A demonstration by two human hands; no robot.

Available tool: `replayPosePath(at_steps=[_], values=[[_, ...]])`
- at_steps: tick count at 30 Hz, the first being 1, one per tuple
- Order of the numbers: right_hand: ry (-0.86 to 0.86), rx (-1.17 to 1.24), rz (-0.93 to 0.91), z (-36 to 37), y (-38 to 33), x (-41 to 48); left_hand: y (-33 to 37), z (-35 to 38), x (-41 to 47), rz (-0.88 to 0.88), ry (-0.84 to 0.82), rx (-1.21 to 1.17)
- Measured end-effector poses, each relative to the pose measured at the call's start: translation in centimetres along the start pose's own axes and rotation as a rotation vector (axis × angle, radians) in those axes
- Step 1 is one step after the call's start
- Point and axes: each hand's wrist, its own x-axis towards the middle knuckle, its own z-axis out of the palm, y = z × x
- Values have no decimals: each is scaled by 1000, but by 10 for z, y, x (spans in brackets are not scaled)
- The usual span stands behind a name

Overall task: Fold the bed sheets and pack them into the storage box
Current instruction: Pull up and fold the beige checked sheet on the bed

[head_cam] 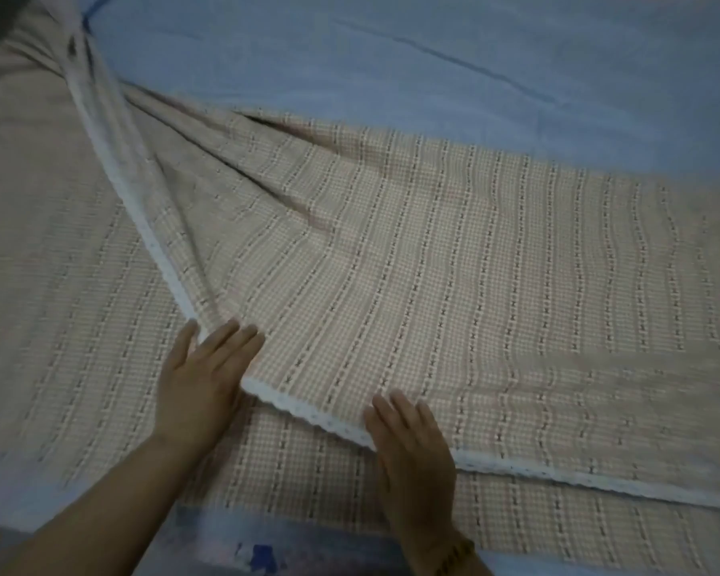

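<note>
A beige checked bed sheet (pixel 433 264) with a white lace hem (pixel 558 476) lies spread over the bed, one layer folded over another. My left hand (pixel 200 376) rests flat, fingers straight, at the folded corner where the lace hem turns. My right hand (pixel 408 446) presses flat on the lace hem further right, palm down. A long fold of the sheet runs from the corner up to the top left. No storage box is in view.
A blue bed cover (pixel 433 68) lies under the sheet and fills the far side. A strip of the blue cover (pixel 267 550) with a dark blue print shows at the near edge. A beaded bracelet (pixel 454 557) is on my right wrist.
</note>
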Motion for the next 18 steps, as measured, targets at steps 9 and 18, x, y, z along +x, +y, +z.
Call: replayPosePath(at_steps=[9, 18], values=[[-219, -91, -122, 17, 3, -46, 22, 28, -79, -149, -293, 36], [-412, -103, -73, 26, -39, -30, -11, 25, -75, -4, -170, 75]])
